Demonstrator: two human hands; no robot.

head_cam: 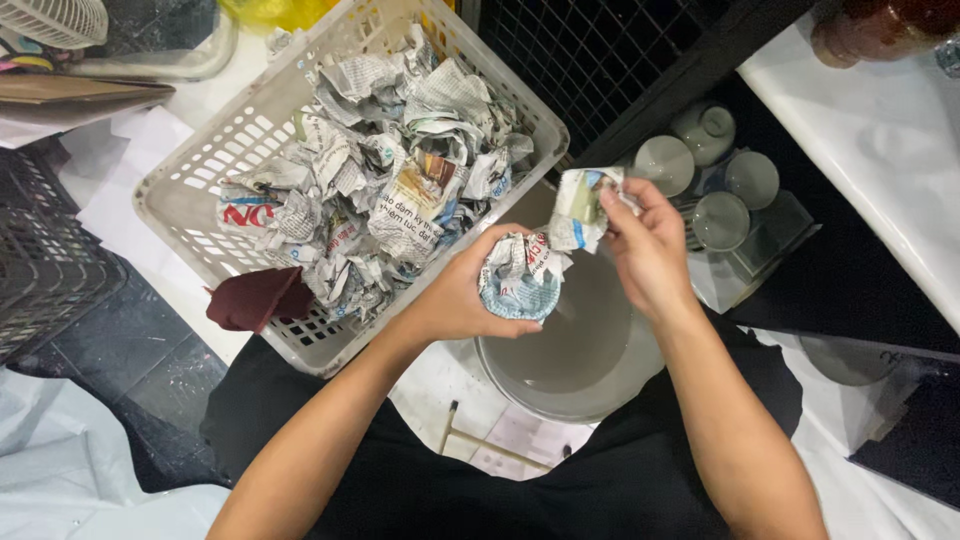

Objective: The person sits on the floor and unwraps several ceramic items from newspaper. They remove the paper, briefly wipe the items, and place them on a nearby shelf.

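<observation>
Holding: the left hand (pixel 465 295) cups a newspaper-wrapped bundle (pixel 520 280) from below, fingers curled shut around it, so the bundle sits steady over the grey bowl (pixel 580 370) under it.
Peeling: the right hand (pixel 645 245) pinches a loose flap of newspaper (pixel 580 208) between thumb and fingertips, drawn up and away from the bundle; the flap stays joined to the wrap at its lower end, which suggests the paper is coming off, not going on.
Bundle position: in front of the person's chest, between both hands, just above the bowl's near rim and beside the front corner of the basket.
Basket: a white slotted plastic basket (pixel 190 185) stands to the left, heaped with crumpled newspaper (pixel 390 170), close enough to be within the left arm's reach.
Red cloth: a dark red rag (pixel 255 298) hangs against the basket's near wall, its lower part over the floor.
Cups: several pale grey cups (pixel 720 220) stand rims down in a tray to the right, beyond the right hand, grouped tightly and bare of paper.
Bowl: it lies low between the knees, open side up, and looks empty; what is inside the bundle cannot be told, since paper covers it all.
Counter: a white worktop (pixel 880 150) runs along the right edge, well apart from the hands.
</observation>
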